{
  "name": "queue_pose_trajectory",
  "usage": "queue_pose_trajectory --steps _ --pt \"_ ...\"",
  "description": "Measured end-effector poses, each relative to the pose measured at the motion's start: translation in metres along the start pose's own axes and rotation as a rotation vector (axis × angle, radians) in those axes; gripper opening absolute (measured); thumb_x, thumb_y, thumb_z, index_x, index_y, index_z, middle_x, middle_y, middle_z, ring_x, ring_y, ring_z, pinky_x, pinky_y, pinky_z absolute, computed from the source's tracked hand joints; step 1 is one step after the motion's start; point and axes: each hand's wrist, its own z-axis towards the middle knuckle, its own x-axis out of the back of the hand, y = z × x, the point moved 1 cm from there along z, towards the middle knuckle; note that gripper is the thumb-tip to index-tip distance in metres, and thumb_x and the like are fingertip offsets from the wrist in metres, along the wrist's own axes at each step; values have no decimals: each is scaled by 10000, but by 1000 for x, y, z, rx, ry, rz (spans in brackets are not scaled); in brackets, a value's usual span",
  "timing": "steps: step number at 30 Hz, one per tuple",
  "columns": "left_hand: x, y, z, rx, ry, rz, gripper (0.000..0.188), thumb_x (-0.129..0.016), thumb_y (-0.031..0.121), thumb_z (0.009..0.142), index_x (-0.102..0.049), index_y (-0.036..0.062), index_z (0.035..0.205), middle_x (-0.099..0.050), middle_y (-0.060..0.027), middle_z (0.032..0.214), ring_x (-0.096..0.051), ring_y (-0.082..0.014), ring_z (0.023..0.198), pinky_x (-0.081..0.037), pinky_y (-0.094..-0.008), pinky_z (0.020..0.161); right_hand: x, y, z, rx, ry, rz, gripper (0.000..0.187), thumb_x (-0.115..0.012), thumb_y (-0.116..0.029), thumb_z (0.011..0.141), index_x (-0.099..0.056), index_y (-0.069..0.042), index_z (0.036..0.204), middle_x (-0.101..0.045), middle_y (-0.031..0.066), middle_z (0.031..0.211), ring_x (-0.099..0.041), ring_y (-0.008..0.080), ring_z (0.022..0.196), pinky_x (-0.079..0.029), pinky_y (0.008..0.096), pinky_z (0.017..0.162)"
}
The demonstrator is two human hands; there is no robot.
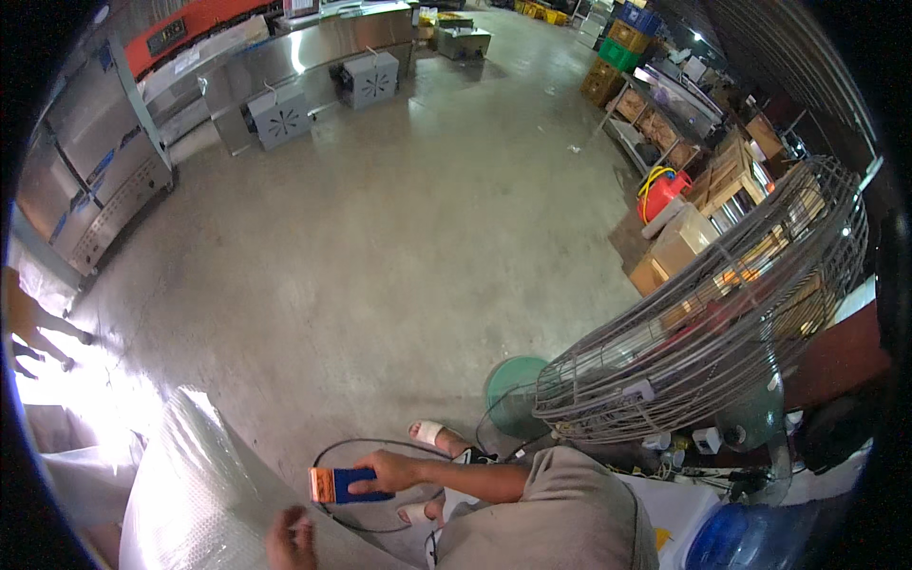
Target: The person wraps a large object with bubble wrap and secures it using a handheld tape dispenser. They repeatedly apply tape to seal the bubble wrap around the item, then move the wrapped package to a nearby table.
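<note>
My right hand [382, 472] is closed around a blue block-shaped thing with an orange end [324, 485]; its exact kind is not clear. The orange end points left, and a black cable [359, 440] loops around behind it. Lower down, at the bottom edge, my left hand [293, 540] is loosely curled with its fingers a little apart, and nothing shows in it. Close beside that hand stands a large roll of clear bubble wrap [201, 480]. Two feet in sandals [429, 433] show past my right forearm.
A big caged fan [703, 323] leans in on the right, near a round green base [513, 391]. Beyond it are cardboard boxes [679, 245], a red gas cylinder [662, 195] and stacked crates [622, 47]. Steel equipment [313, 71] lines the far left. A blue water bottle [750, 540] lies lower right.
</note>
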Motion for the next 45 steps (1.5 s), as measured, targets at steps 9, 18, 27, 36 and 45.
queue_pose_trajectory --steps 9,18,27,36,45 --pt "19 -2 -27 -38 227 -561 445 -552 307 1035 -621 -46 1297 -685 -148 1176 -622 -223 1077 -487 -360 963 -28 -83 -3 261 -105 57 744 -671 -612 892 -577 -46 1367 -680 149 851 -613 211 732 -500 378 718" --pt "10 -11 -29 -4 454 -354 203 -593 100 967 -710 -57 913 -728 -136 820 -673 -172 761 -539 -370 708 -49 -92 -17 162 -193 63 662 -676 -528 934 -554 -80 1407 -702 139 1208 -657 215 1110 -494 364 1019" --pt "68 0 -12 -79 759 121 175 -555 -76 881 -700 -33 970 -698 -150 807 -701 -231 752 -562 -349 715 -40 -86 -55 -167 -125 170 599 -684 -529 935 -668 37 1132 -713 96 869 -670 154 819 -546 341 757" --pt "126 -70 22 248 574 440 162 -613 50 947 -745 -1 1027 -740 -189 973 -709 -281 950 -556 -423 884 -66 -94 40 -408 -367 519 593 -607 -589 956 -632 0 888 -604 50 650 -615 129 533 -483 269 479" --pt "54 -32 8 -422 439 837 323 -611 74 864 -684 -2 1170 -661 -144 1232 -632 -266 1162 -438 -389 1101 -81 -46 22 -646 -613 548 598 -637 -622 918 -627 -27 858 -578 59 631 -596 179 483 -474 317 417"
